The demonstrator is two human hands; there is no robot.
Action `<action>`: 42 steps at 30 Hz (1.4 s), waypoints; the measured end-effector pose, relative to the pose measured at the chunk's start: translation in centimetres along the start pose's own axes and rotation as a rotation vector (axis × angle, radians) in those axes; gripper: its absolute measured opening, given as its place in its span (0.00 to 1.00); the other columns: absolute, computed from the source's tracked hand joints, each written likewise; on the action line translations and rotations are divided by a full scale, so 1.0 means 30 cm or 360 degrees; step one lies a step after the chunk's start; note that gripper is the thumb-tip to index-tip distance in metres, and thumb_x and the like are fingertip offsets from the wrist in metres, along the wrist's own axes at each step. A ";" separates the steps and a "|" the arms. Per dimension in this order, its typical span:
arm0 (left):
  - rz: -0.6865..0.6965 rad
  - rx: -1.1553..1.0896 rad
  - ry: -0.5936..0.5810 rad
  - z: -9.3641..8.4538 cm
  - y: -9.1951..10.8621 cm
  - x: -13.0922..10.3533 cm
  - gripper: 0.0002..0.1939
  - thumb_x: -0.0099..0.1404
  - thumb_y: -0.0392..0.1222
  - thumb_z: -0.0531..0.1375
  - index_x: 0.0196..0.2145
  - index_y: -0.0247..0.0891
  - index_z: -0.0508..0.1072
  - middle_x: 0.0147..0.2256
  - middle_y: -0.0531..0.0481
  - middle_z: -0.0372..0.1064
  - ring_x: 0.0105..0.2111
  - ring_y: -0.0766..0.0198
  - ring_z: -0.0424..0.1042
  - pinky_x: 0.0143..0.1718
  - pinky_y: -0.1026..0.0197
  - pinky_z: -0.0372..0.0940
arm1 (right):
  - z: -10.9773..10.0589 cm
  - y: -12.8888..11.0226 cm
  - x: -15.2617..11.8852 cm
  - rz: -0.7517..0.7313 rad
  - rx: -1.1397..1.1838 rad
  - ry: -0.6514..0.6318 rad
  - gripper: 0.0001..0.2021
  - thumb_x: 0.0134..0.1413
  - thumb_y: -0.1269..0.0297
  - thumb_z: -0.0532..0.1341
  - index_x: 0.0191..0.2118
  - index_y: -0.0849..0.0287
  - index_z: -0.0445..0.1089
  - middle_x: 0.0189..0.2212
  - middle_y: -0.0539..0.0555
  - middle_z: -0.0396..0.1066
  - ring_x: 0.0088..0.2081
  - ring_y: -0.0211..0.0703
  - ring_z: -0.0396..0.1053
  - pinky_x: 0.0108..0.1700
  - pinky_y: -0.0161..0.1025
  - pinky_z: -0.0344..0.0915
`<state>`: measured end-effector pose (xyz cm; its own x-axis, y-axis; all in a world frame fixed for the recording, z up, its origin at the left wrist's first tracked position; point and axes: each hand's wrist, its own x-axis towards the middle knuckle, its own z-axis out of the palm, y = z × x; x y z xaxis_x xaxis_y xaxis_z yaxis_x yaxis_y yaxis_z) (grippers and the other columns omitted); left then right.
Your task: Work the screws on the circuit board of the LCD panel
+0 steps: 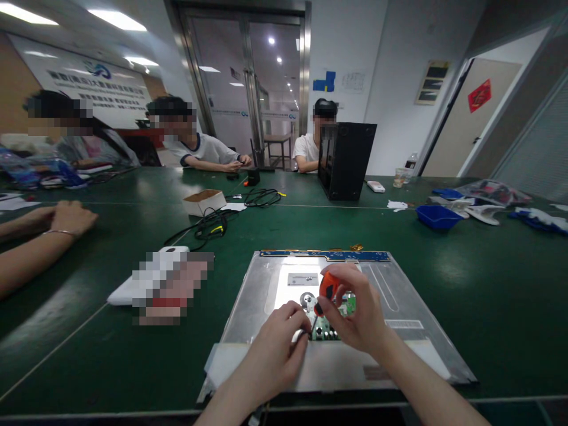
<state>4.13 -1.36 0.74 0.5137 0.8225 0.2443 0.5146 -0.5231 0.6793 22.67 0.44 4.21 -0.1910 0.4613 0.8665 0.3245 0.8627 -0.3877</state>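
A flat metal display panel [257, 284] lies on the table in front of me, a blue circuit strip [323, 255] along its far edge. A green circuit board [331, 331] sits near its middle, partly covered by my hands. My right hand [359, 305] grips an orange and black screwdriver [329, 286], its shaft slanting down to the board's left part. Close to the tip, my left hand [284, 331] has its fingers pinched together at the board's edge; what they hold is hidden. A few small screws [309, 278] rest on the panel's label.
Beyond the panel stand a black computer case [350, 160], a small open box [204, 202] and black cables [261, 197]. A blue tray [438, 216] is at the right. White devices [133, 287] lie left. A co-worker's hands [66, 220] rest at far left; other people sit across.
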 end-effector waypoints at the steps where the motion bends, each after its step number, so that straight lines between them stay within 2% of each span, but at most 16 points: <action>1: 0.0000 -0.0002 0.0003 0.000 0.001 0.001 0.08 0.62 0.30 0.52 0.34 0.39 0.68 0.40 0.45 0.67 0.41 0.54 0.68 0.40 0.55 0.63 | -0.003 0.000 0.002 -0.0010 0.0010 -0.0021 0.21 0.60 0.73 0.59 0.57 0.55 0.58 0.40 0.55 0.69 0.29 0.37 0.69 0.23 0.32 0.66; 5: -0.0004 0.0015 0.0007 -0.004 0.009 0.004 0.08 0.62 0.30 0.53 0.34 0.39 0.68 0.40 0.46 0.67 0.41 0.54 0.69 0.40 0.56 0.63 | -0.010 -0.001 0.001 0.0016 0.0031 -0.0108 0.22 0.62 0.74 0.55 0.60 0.57 0.57 0.44 0.58 0.68 0.30 0.37 0.69 0.24 0.34 0.68; 8: -0.0009 0.0027 -0.0001 -0.007 0.012 0.005 0.08 0.62 0.30 0.53 0.34 0.39 0.68 0.39 0.45 0.67 0.41 0.54 0.69 0.40 0.56 0.63 | -0.009 0.001 -0.006 0.0046 0.0036 -0.0127 0.22 0.63 0.72 0.55 0.61 0.57 0.56 0.43 0.58 0.69 0.31 0.39 0.70 0.25 0.35 0.69; 12: 0.0001 0.0015 0.0005 -0.005 0.005 0.003 0.08 0.62 0.30 0.52 0.33 0.39 0.68 0.40 0.45 0.67 0.40 0.54 0.69 0.39 0.56 0.63 | -0.004 0.004 -0.012 0.0047 0.0011 -0.0062 0.22 0.61 0.68 0.60 0.58 0.56 0.55 0.43 0.57 0.70 0.29 0.38 0.70 0.26 0.36 0.69; 15: 0.0017 0.0020 0.0013 -0.003 0.002 0.002 0.08 0.62 0.30 0.52 0.34 0.39 0.68 0.40 0.45 0.67 0.41 0.54 0.69 0.39 0.56 0.64 | -0.002 0.002 -0.007 0.0017 0.0068 0.0009 0.21 0.60 0.69 0.61 0.56 0.54 0.55 0.45 0.58 0.69 0.31 0.38 0.70 0.25 0.34 0.68; 19: 0.0019 0.0037 0.0029 -0.004 0.005 0.001 0.08 0.62 0.31 0.52 0.34 0.39 0.68 0.40 0.45 0.67 0.40 0.55 0.69 0.39 0.56 0.64 | -0.005 -0.001 0.003 -0.0036 0.0013 0.0002 0.20 0.60 0.70 0.61 0.56 0.54 0.59 0.43 0.57 0.67 0.33 0.39 0.69 0.24 0.33 0.67; 22: 0.0016 0.0048 0.0028 -0.007 0.012 0.001 0.07 0.62 0.30 0.52 0.33 0.39 0.68 0.40 0.45 0.67 0.40 0.55 0.69 0.39 0.57 0.64 | -0.012 -0.004 0.005 -0.0039 -0.0043 -0.0048 0.19 0.61 0.70 0.59 0.57 0.54 0.61 0.44 0.57 0.67 0.31 0.38 0.68 0.25 0.34 0.68; 27: 0.0000 0.0054 0.0015 -0.007 0.014 0.001 0.07 0.62 0.30 0.53 0.34 0.39 0.68 0.40 0.46 0.67 0.40 0.54 0.69 0.39 0.56 0.63 | -0.022 -0.011 0.003 0.0037 -0.0021 -0.0162 0.21 0.63 0.72 0.53 0.61 0.56 0.58 0.43 0.57 0.67 0.27 0.37 0.66 0.25 0.36 0.67; 33: 0.0007 0.0025 -0.0005 0.001 -0.004 0.002 0.08 0.62 0.30 0.52 0.34 0.39 0.67 0.40 0.45 0.67 0.41 0.54 0.68 0.40 0.55 0.63 | -0.010 -0.008 0.007 0.0032 -0.0018 -0.0052 0.20 0.61 0.69 0.60 0.57 0.56 0.58 0.37 0.53 0.67 0.24 0.35 0.63 0.22 0.34 0.65; 37: 0.0006 0.0027 -0.0002 0.001 -0.006 0.000 0.07 0.63 0.31 0.52 0.34 0.39 0.67 0.40 0.45 0.67 0.41 0.54 0.68 0.40 0.55 0.63 | -0.007 -0.005 0.011 -0.0019 -0.0061 -0.0015 0.18 0.61 0.70 0.61 0.55 0.54 0.61 0.40 0.54 0.67 0.24 0.34 0.63 0.23 0.34 0.65; 42: 0.0003 0.0046 0.0007 0.002 -0.001 0.000 0.07 0.63 0.31 0.52 0.33 0.39 0.67 0.40 0.45 0.67 0.40 0.54 0.68 0.40 0.55 0.63 | -0.016 -0.011 0.016 -0.0047 -0.0125 -0.0041 0.19 0.62 0.71 0.59 0.57 0.53 0.63 0.43 0.54 0.67 0.22 0.31 0.61 0.22 0.34 0.65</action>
<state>4.15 -1.35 0.68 0.5119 0.8223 0.2487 0.5331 -0.5310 0.6587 22.90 0.26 4.90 -0.2252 0.4421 0.8682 0.3901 0.8575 -0.3355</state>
